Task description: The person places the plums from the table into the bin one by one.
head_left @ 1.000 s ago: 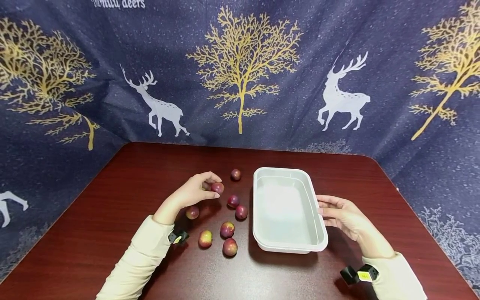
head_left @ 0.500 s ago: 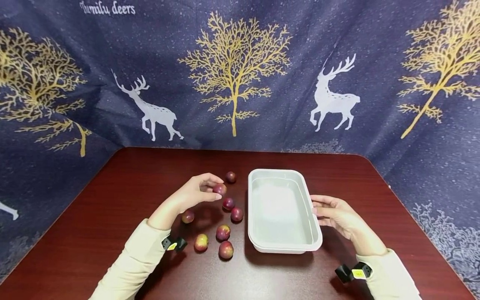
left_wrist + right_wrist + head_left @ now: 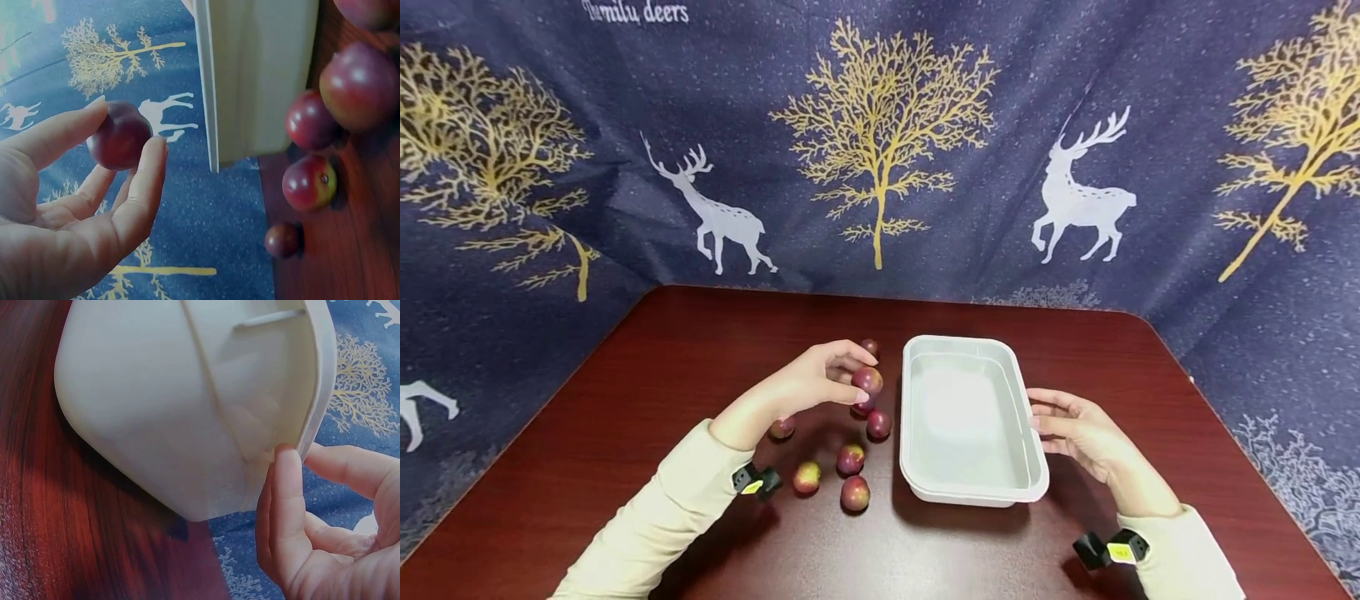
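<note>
Between the thumb and fingers of my left hand (image 3: pixel 812 379) is a reddish-purple plum (image 3: pixel 867 381), held above the table to the left of a white plastic box (image 3: pixel 973 495). The left wrist view shows this held plum (image 3: pixel 119 140) pinched at the fingertips. My right hand (image 3: pixel 1093 437) pinches the box's right rim, thumb at the rim and fingers against the outer wall (image 3: pixel 144 406). No fruit shows inside the box. Under and around the left hand lie several more plums, among them a yellow-red plum (image 3: pixel 807 477) and a red plum (image 3: pixel 855 494); one behind the hand is partly hidden.
The dark red wooden table (image 3: pixel 715 333) ends at a blue cloth backdrop (image 3: pixel 820 250) printed with deer and trees. A small dark plum (image 3: pixel 870 347) lies towards the back, beyond the left hand. Each wrist wears a black strap device.
My left hand has carried the plum rightwards, closer to the box, and now covers part of the plums behind it. The right hand stays at the box's rim. The head view shifts slightly.
</note>
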`<state>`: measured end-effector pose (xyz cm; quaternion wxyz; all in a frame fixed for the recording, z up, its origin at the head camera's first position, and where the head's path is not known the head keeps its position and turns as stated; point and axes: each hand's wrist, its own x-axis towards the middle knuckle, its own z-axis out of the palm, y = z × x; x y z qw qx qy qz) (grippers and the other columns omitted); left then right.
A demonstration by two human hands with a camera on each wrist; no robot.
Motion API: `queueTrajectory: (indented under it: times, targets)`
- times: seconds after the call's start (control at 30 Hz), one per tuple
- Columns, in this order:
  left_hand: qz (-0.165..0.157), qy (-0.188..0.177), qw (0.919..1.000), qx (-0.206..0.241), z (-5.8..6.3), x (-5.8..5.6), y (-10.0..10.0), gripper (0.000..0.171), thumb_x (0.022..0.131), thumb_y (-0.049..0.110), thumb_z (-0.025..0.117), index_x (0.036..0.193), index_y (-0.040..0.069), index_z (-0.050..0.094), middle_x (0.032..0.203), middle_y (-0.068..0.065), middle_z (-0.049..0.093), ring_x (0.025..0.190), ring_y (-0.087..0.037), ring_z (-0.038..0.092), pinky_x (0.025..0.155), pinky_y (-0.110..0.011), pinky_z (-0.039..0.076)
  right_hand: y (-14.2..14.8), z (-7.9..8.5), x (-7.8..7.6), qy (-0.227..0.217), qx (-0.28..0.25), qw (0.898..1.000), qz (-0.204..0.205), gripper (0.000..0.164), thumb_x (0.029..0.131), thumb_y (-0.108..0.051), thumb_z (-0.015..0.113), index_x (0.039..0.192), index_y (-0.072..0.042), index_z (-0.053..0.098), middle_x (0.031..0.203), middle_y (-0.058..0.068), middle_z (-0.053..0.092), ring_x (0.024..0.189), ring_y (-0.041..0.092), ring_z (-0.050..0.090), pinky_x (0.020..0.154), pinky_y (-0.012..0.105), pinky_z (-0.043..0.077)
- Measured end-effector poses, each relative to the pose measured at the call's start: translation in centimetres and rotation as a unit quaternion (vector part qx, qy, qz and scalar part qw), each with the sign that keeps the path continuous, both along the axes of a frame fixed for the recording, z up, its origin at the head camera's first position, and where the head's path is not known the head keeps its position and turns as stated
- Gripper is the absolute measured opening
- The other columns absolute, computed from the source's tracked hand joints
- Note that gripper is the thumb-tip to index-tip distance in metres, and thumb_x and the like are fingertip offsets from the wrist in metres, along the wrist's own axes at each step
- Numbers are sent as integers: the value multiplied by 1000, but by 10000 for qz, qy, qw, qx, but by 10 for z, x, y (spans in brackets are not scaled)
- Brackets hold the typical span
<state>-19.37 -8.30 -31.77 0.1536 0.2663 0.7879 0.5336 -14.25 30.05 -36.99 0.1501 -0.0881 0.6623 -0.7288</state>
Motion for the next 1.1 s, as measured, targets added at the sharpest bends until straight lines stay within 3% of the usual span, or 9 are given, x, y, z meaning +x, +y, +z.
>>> queueTrajectory:
  times: [0.17,0.5,0.8,1.1]
  targets:
    - [-19,-272,9994,219,4,3,6,44,79,2,71,121,-1,56,122,-19,60,104,-20,60,94,-37,46,1,-1,1,23,33,10000,-30,36,90,6,55,110,-24,61,99,-3,68,84,11,67,71,28,56]
    - [-169,-524,9971,521,5,3,32,44,79,-1,70,121,-3,55,107,-12,64,89,-12,58,80,-24,48,-2,-1,0,29,68,9999,-69,37,90,5,55,112,-25,58,99,-3,68,84,11,67,71,29,56]
    - [-457,-756,9941,627,-1,2,53,43,81,-5,66,122,-6,52,116,-19,61,88,-11,58,78,-23,50,-1,-2,1,43,157,9998,-66,36,90,3,56,113,-25,58,99,-3,69,85,11,67,72,30,56]
    - [-519,-1003,9917,613,-4,5,70,46,82,-3,65,125,-5,52,115,-18,59,87,-12,63,76,-24,52,0,-1,1,10,116,9999,-54,35,90,3,56,114,-23,57,99,-3,68,84,11,67,71,30,56]
